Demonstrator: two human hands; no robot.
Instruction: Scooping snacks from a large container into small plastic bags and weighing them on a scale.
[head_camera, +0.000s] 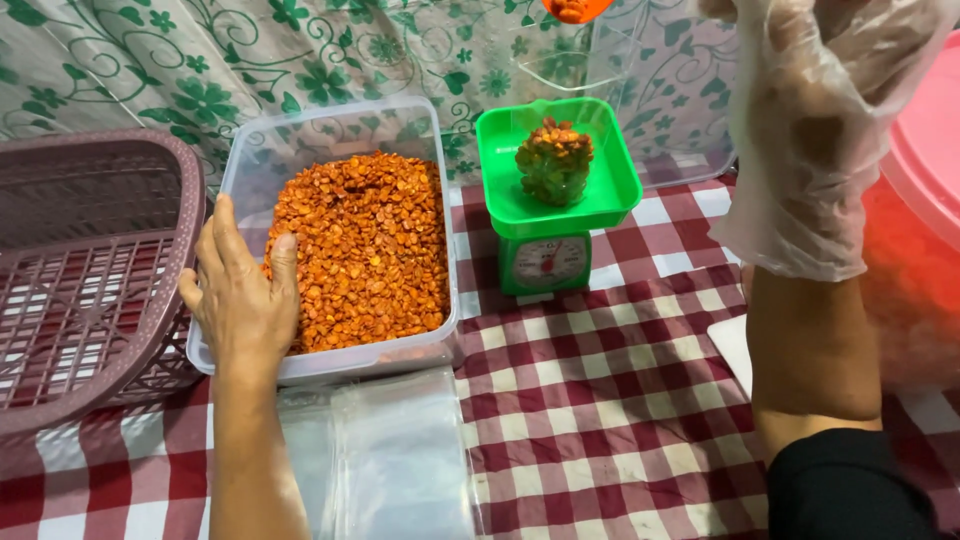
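A maroon basket (90, 270) is sitting at the far left. Beside it, a clear tub (340, 130) is lying on the checked cloth (600, 400), its long side running away from the person, heaped with small orange-red snacks (365, 245). The left hand (240, 295) is resting on the tub's near left corner, fingers loosely spread, thumb touching the snacks. Farther right, a green scale (555, 200) is carrying a small pile. The right hand (820, 130), in a clear glove, is hanging raised, its fingers out of view.

Clear plastic tub (250, 160) of orange-red snack pieces (365, 245), on checked cloth
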